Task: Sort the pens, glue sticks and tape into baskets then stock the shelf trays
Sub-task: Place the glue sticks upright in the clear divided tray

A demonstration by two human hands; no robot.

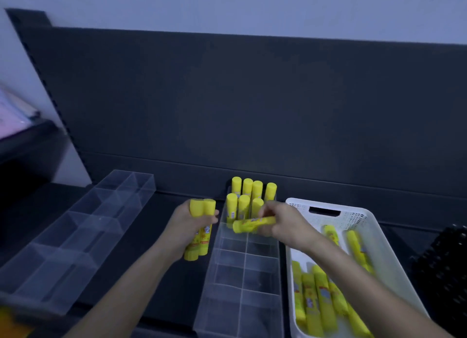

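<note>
Your left hand [188, 228] is curled round 2 yellow glue sticks [203, 207], held upright just left of the middle clear tray [262, 269] on the black shelf [174, 274]. Your right hand [285, 224] pinches 1 single glue stick [252, 224], lying sideways over the tray's far end with its cap pointing left. In the tray's far compartments 7 standing glue sticks [243, 204] are upright, 4 in the back row and 3 in front. Every label shows red and blue print on yellow, too blurred for you to read a brand. Just right of the tray, the white basket [366, 219] holds loose glue sticks [322, 294] lying flat; at least 7 show, though your forearm covers part of them. 1 second clear tray [75, 236] sits angled well to the left
</note>
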